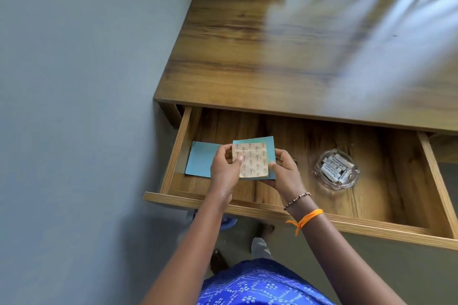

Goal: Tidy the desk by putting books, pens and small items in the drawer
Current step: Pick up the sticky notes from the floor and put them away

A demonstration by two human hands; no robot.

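Inside the open drawer (247, 202) of a wooden desk (272, 39), seen from above, a blue booklet (198, 162) lies flat at the far left, just beside the drawer's left wall. To its right, above the drawer floor, both hands hold a second blue booklet (269, 145) with a tan printed packet (252, 163) lying on top of it. The left hand (224, 168) grips the left edge, thumb pressed on the packet and fingers curled beneath. The right hand (285, 171) supports the right edge, thumb on the packet's lower corner, fingers underneath; its wrist wears a bead bracelet (297, 200) and an orange thread (306, 219).

The held pair overlaps the flat booklet's right edge, tilted slightly, its long side running roughly front to back. The likely resting place is directly below, so setting it down looks like a short drop. Both forearms reach in over the drawer's front edge.

Further right, well apart, a glass dish (337, 168) holds white batteries (334, 167).
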